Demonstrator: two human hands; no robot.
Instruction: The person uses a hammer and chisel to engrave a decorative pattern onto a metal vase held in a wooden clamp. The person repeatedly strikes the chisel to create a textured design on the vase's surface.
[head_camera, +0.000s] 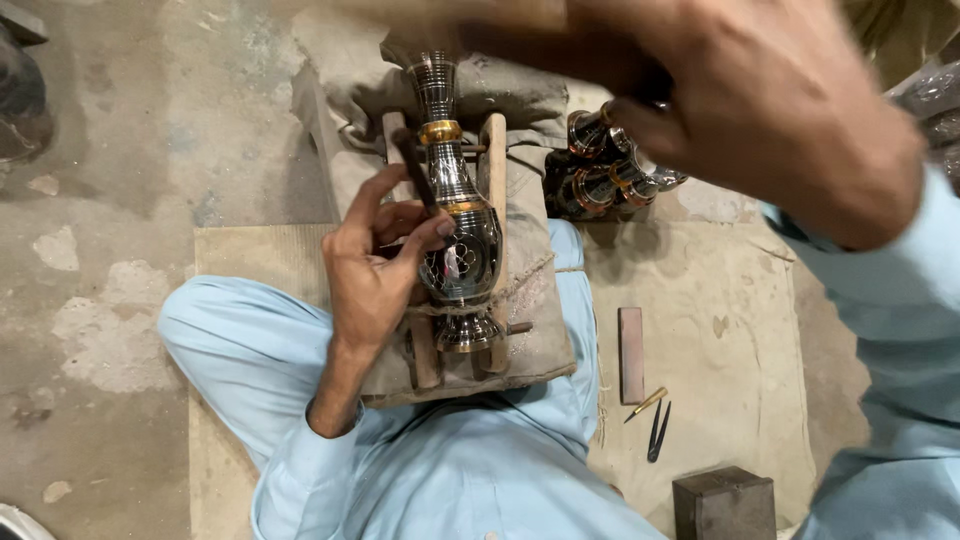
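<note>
One head-worn camera looks steeply down, close over the person's lap and the floor ahead.

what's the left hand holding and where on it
The left hand pinches a thin dark metal chisel near its lower end, tip against the dark engraved metal vase.

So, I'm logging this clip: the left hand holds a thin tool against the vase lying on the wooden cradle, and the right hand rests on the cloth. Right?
Not quite. In the head view the right hand is raised in the air, blurred, not on the cloth. The left hand does hold a thin tool against the vase on the wooden cradle.
</note>
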